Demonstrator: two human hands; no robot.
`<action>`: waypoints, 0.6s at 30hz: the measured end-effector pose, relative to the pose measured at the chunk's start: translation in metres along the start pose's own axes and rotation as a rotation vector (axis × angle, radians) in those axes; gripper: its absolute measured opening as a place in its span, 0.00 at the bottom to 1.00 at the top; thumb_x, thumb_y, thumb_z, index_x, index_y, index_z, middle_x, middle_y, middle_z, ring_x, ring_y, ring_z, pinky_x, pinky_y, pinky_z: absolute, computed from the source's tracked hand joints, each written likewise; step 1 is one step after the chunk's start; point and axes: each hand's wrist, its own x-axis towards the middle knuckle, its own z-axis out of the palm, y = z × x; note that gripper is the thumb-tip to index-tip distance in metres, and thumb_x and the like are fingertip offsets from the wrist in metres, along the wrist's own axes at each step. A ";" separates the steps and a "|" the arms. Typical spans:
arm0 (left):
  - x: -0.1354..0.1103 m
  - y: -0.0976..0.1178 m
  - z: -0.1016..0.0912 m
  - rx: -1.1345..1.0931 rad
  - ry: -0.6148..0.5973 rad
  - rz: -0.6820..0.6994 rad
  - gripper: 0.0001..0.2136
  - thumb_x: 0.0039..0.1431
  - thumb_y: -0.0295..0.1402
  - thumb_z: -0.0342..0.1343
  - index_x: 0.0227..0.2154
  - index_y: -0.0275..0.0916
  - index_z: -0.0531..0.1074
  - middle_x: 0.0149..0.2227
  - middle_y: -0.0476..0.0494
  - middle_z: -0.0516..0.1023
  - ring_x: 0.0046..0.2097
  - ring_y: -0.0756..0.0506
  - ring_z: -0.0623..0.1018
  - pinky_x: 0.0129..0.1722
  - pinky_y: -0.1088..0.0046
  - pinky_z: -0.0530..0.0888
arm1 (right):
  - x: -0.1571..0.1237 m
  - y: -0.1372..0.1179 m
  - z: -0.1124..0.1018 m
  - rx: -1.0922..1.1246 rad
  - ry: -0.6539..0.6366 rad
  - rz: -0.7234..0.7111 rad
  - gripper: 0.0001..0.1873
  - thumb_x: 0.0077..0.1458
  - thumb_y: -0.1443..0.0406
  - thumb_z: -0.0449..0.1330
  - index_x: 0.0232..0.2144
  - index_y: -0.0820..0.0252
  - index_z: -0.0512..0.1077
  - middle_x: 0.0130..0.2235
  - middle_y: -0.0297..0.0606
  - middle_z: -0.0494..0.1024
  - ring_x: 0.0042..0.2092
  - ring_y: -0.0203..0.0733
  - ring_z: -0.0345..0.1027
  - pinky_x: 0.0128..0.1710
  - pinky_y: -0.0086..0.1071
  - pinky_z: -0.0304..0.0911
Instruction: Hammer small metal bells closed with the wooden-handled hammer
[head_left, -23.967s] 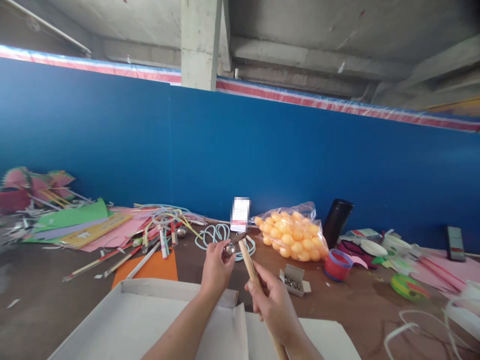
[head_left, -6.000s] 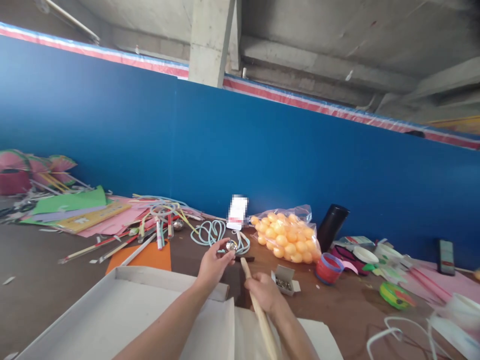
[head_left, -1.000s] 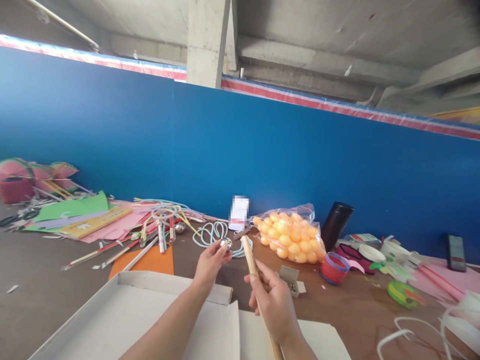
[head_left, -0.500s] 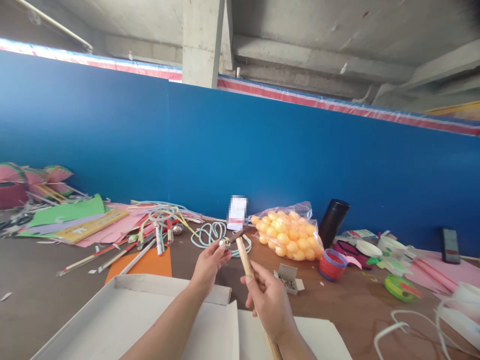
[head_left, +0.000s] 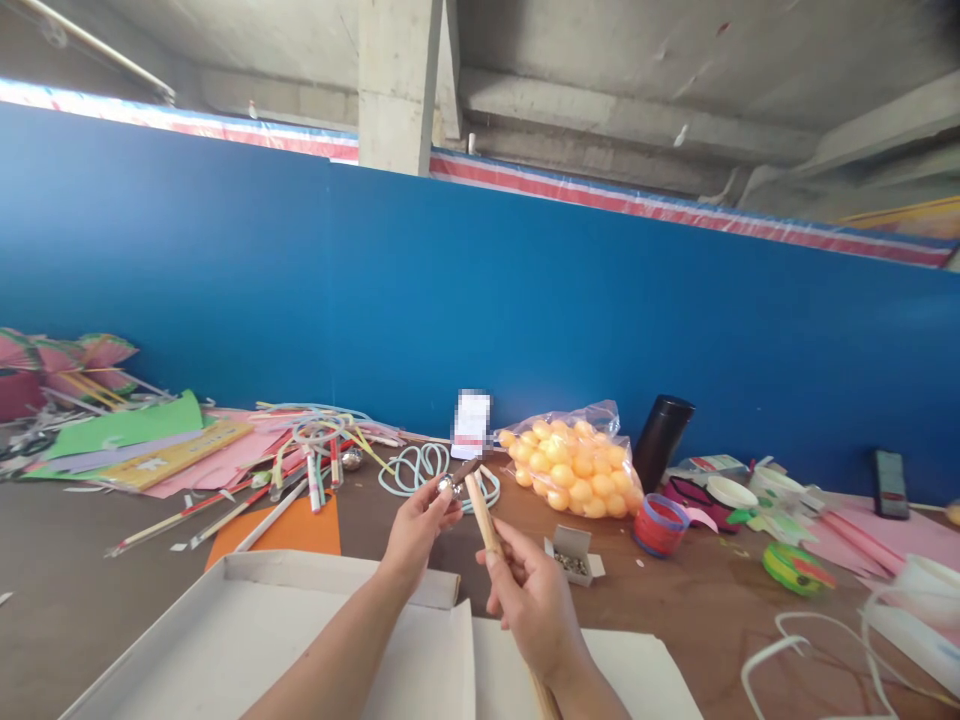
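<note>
My left hand (head_left: 418,530) pinches a small shiny silver ball (head_left: 448,485), perhaps a bell, between thumb and fingertips. Beside it, a dark brown strip (head_left: 470,466) shows; whether it joins the ball I cannot tell. A pale wooden stick (head_left: 484,518) slants up through my right hand (head_left: 531,592), whose fingers are wrapped round it. The stick's upper end is just right of the silver ball, with a small gap visible between them. Its lower part runs behind the right wrist. Both hands are above an open white cardboard box (head_left: 330,570).
Behind the hands lie coiled pale-blue cord (head_left: 420,470) and a bag of orange balls (head_left: 574,465). A small box of metal bits (head_left: 574,555), a red-and-blue tub (head_left: 660,525) and a black bottle (head_left: 664,443) stand to the right. Coloured paper (head_left: 131,425) and sticks cover the left.
The upper end of the stick has come slightly left, closer to the silver ball. Both hands keep their grips, and the whole view has shifted a little.
</note>
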 end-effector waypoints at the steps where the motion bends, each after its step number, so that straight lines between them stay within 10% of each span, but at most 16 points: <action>1: 0.000 0.000 0.000 0.013 0.017 0.004 0.20 0.48 0.36 0.59 0.44 0.36 0.68 0.37 0.42 0.74 0.36 0.48 0.76 0.41 0.68 0.73 | 0.000 0.001 0.000 0.004 0.007 -0.007 0.26 0.50 0.57 0.55 0.51 0.61 0.64 0.33 0.43 0.76 0.21 0.34 0.65 0.16 0.26 0.61; 18: 0.001 0.005 0.003 0.168 0.126 0.066 0.21 0.44 0.36 0.60 0.44 0.37 0.69 0.34 0.45 0.75 0.33 0.49 0.76 0.37 0.69 0.75 | 0.007 0.024 0.003 0.001 0.045 0.015 0.24 0.51 0.57 0.53 0.51 0.59 0.63 0.34 0.41 0.74 0.19 0.30 0.63 0.11 0.21 0.57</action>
